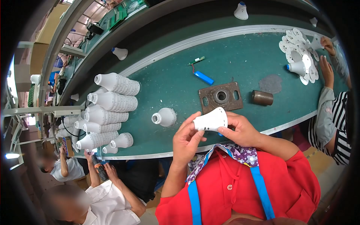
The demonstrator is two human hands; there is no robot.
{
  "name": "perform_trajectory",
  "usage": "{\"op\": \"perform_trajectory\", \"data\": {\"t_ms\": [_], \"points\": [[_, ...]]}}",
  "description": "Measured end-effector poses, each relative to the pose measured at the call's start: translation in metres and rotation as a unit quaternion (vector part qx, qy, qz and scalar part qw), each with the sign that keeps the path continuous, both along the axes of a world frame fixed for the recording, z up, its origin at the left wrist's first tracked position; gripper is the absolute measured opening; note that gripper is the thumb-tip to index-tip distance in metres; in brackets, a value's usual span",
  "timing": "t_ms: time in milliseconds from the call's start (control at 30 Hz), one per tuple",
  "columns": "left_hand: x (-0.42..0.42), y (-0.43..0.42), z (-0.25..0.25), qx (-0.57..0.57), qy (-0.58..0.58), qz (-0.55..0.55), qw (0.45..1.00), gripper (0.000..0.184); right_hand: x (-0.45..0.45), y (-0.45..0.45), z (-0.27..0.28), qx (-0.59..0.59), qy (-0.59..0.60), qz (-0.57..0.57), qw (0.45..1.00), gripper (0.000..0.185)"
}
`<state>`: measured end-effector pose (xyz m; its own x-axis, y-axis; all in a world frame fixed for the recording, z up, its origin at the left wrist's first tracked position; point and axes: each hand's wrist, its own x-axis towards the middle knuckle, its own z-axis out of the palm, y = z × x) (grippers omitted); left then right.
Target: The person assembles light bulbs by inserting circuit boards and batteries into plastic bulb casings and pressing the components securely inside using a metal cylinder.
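Between my two hands is a white, flared bulb housing (212, 120), held on its side above the near edge of the bench. My left hand (187, 137) grips its narrow neck, thumb and fingers around it. At the wide rim, my right hand (240, 129) pinches it with thumb and fingers. Just beyond lies a rusty metal plate (204, 101) with a round collar (221, 96) in its middle. Another white bulb housing (165, 117) rests on the bench to the left of my hands.
Stacked bulb housings (115, 102) fill the bench's left end. A blue battery (204, 78) wired to a small circuit board (197, 60) lies behind the plate. A brown metal cylinder (262, 98) sits right of it. White discs (296, 43) are heaped near a co-worker's hands (327, 71).
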<state>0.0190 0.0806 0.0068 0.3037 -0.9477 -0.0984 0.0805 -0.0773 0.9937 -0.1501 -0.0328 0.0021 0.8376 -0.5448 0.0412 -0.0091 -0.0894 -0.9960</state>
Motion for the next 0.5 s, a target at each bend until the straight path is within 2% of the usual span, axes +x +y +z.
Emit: {"op": "perform_trajectory", "data": {"t_ms": [100, 300, 433, 500], "points": [[0.001, 0.0, -0.002, -0.005, 0.064, 0.005, 0.998, 0.02, 0.001, 0.002, 0.002, -0.018, 0.011, -0.008, 1.0, 0.026], [-0.002, -0.001, -0.013, -0.018, -0.026, 0.038, 0.999, 0.015, 0.004, 0.004, 0.002, -0.058, 0.018, -0.019, 0.998, 0.026], [-0.004, -0.001, -0.024, -0.052, 0.091, 0.089, 0.991, 0.028, -0.001, 0.001, 0.013, -0.052, 0.071, -0.04, 0.995, 0.027], [-0.004, -0.002, -0.019, -0.085, 0.185, 0.127, 0.971, 0.033, -0.005, 0.001, -0.001, 0.054, 0.04, -0.09, 0.994, 0.027]]}}
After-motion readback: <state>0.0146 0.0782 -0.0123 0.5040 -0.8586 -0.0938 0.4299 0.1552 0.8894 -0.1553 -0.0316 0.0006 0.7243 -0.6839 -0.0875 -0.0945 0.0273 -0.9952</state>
